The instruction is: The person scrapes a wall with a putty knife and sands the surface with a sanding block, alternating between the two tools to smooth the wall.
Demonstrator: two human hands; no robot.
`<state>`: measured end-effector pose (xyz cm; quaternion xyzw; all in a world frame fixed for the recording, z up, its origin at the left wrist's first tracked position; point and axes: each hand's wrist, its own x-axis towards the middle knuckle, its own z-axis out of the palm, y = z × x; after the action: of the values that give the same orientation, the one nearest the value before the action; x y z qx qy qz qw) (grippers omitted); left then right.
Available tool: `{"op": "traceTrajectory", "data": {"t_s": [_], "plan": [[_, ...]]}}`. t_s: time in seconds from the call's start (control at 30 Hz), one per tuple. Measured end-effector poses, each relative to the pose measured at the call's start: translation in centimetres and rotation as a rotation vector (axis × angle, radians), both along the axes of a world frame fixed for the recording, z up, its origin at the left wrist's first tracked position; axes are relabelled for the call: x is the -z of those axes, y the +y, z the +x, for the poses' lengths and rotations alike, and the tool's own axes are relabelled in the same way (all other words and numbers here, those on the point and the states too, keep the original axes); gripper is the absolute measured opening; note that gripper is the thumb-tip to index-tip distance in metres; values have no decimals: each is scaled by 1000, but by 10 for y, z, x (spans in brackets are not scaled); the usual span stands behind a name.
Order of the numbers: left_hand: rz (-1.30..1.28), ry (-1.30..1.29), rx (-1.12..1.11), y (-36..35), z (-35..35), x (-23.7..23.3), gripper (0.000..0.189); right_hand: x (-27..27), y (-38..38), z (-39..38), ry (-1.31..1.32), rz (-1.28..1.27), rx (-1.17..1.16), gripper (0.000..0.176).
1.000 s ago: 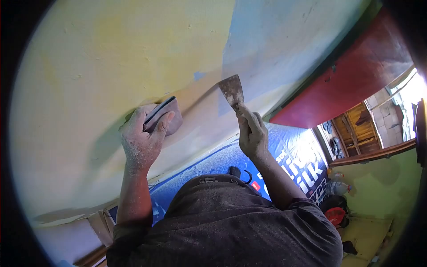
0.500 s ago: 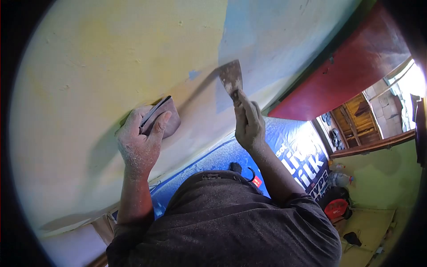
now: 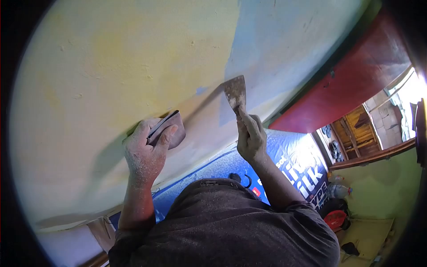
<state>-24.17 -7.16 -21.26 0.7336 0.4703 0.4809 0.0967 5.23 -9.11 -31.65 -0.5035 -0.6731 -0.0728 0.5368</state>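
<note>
My left hand (image 3: 147, 149), dusted with pale powder, grips a folded grey sheet of sandpaper (image 3: 171, 132) at the wall (image 3: 111, 80). The wall is patchy yellow, cream and blue, with small raised bumps. My right hand (image 3: 252, 135) holds a putty knife (image 3: 235, 92), its stained metal blade pointing up over the blue patch and casting a shadow on the wall. Its handle is mostly hidden in my fingers.
A blue printed banner (image 3: 284, 155), dusty in parts, covers the floor below. On the right are a red door panel (image 3: 342, 73), a doorway, plastic bottles (image 3: 339, 191), a red object (image 3: 334, 219) and a greenish wall (image 3: 387, 178).
Both hands, with the sandpaper and putty knife, appear slightly lower and further right in the view. The wall's marks have shifted the same way. Both grips are unchanged.
</note>
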Motion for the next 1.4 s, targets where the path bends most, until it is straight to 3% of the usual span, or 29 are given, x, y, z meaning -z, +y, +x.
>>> {"op": "traceTrajectory", "data": {"t_s": [0.13, 0.27, 0.5, 0.63, 0.77, 0.97, 1.13, 1.4], "plan": [[-49, -45, 14, 3, 2, 4, 32, -55, 4, -9, 36, 23, 33, 47], [-44, -23, 13, 4, 2, 0, 28, -44, 4, -2, -4, 64, 41, 48], [-73, -33, -6, 4, 5, 1, 35, -87, 3, -2, 19, 28, 47, 47], [-78, -61, -8, 3, 4, 5, 34, -72, -8, -1, 4, -2, 59, 46], [-90, -70, 9, 3, 4, 1, 35, -102, -5, -7, 1, -16, 96, 44], [-58, -55, 24, 5, 2, 6, 34, -77, -11, 0, -19, -26, 76, 45], [-36, -55, 44, 5, 5, 2, 34, -101, -7, -4, 10, -22, 77, 45], [21, -9, 28, 6, 3, 0, 25, -92, -15, -6, 13, -103, 84, 48]]}}
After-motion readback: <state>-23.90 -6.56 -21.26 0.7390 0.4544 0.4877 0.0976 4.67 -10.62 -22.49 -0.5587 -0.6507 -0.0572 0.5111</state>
